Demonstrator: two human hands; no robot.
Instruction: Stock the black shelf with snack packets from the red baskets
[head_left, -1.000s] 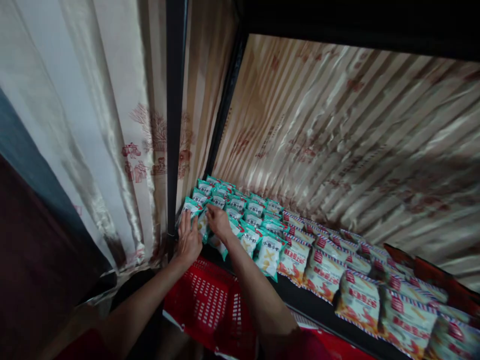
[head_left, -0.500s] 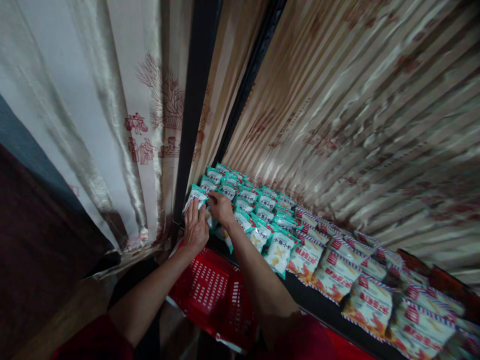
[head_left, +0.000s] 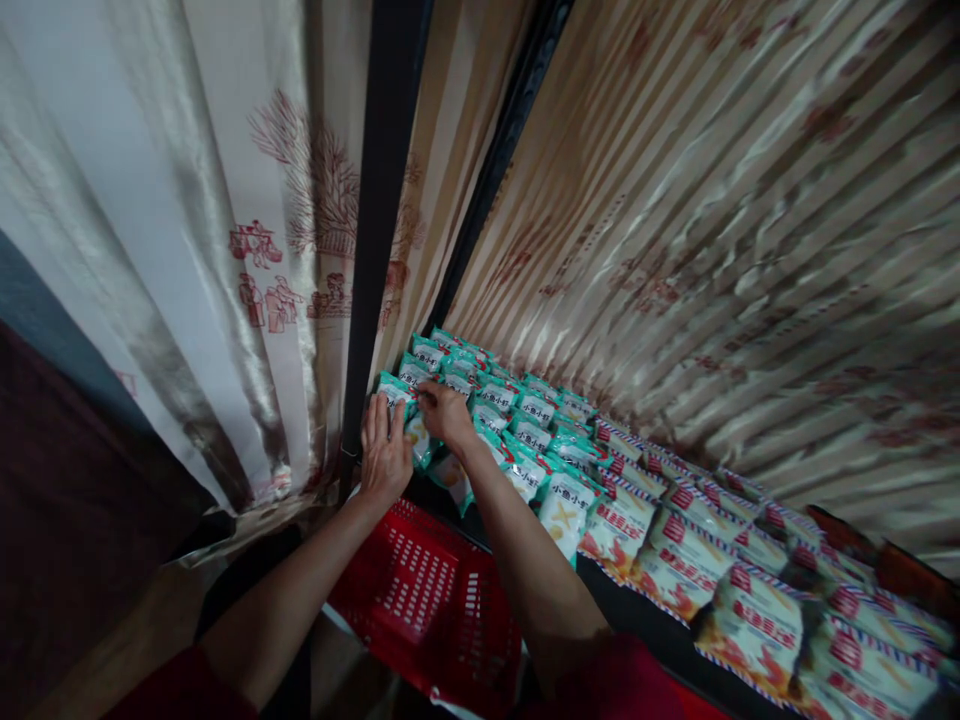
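Observation:
Several green-and-white snack bags (head_left: 564,508) stand in rows on a black shelf. My left hand (head_left: 386,455) lies flat, fingers stretched out, against the front of the leftmost bag (head_left: 420,440). Its fingertips cover part of the printed lettering. Beside it, my right hand (head_left: 447,412) has its fingers bent and pinched together at the upper right edge of that same bag. The right hand and forearm hide parts of the bags behind them.
Below the shelf edge sits a red plastic basket (head_left: 420,580) with slotted walls. To the right stand several white-and-red snack bags (head_left: 754,620) with striped edges. A black post (head_left: 386,200) and pleated printed curtains (head_left: 660,220) surround the shelf at left and back.
My hands stay at the leftmost bag with almost the same grip. The left hand has slid slightly lower and left on it. The view has shifted a little.

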